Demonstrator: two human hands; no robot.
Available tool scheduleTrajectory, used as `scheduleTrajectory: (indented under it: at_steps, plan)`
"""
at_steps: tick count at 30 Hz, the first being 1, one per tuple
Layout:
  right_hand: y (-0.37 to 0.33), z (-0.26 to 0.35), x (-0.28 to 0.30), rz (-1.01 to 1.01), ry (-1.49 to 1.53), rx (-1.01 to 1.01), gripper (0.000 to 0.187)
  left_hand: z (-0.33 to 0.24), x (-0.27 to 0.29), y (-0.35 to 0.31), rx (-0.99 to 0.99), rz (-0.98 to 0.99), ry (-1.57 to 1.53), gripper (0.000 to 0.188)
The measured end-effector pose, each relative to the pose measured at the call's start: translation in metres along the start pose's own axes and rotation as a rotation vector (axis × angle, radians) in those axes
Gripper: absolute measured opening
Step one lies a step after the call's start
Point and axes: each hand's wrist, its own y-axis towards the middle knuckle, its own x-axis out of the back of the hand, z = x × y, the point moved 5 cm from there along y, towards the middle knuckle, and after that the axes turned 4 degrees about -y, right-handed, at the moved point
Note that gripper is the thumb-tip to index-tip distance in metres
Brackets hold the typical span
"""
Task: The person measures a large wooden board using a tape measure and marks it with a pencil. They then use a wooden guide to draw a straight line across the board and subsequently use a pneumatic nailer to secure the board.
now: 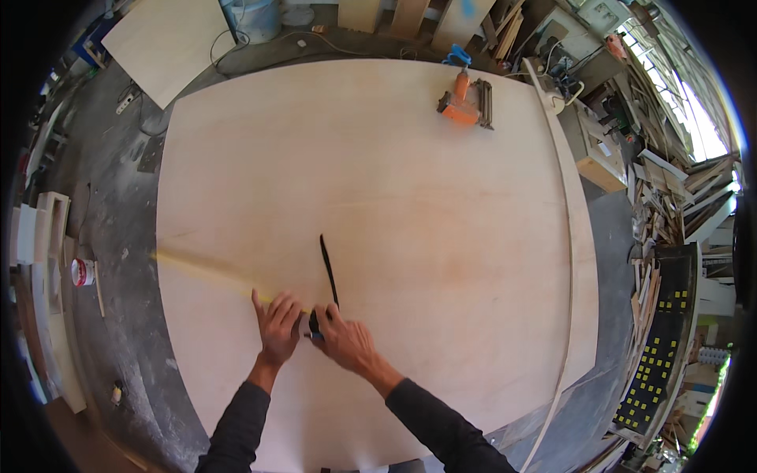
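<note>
Tape measure (314, 324), dark-cased, lying low-centre over the plywood sheet (441, 236), gripped in the right hand's (347, 343) curled fingers; yellow blade (206, 273) extended toward the sheet's left edge. Left hand (278, 327): fingers partly spread beside the blade, any pinch untellable. Step, apparently measuring; next move likely needs a straight, steady blade.

It is a woodworking shop, as shown by the broad wooden sheet (402, 236), the nail gun (464, 109) on it, the boards (410, 17) leaning beyond and the offcuts (662, 209) heaped at the right.
</note>
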Motion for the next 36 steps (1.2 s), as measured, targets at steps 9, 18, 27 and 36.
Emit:
scheduleTrajectory:
  at_steps: [9,18,27,36]
  plan:
    - [-0.183,0.018,-0.038,0.339,-0.118,0.108,0.060,-0.068,0.066,-0.188,0.256,0.160,-0.013,0.011]
    - [-0.295,-0.033,-0.013,0.401,-0.211,0.158,0.044,-0.060,0.115,-0.386,0.569,0.017,0.364,0.030]
    - [-0.328,-0.020,-0.046,0.367,-0.113,0.159,0.032,-0.058,0.115,-0.433,1.074,-0.535,0.553,0.035]
    - [-0.299,0.054,-0.136,0.323,-0.045,0.427,0.024,0.026,0.178,-0.520,1.228,-0.665,0.390,0.036]
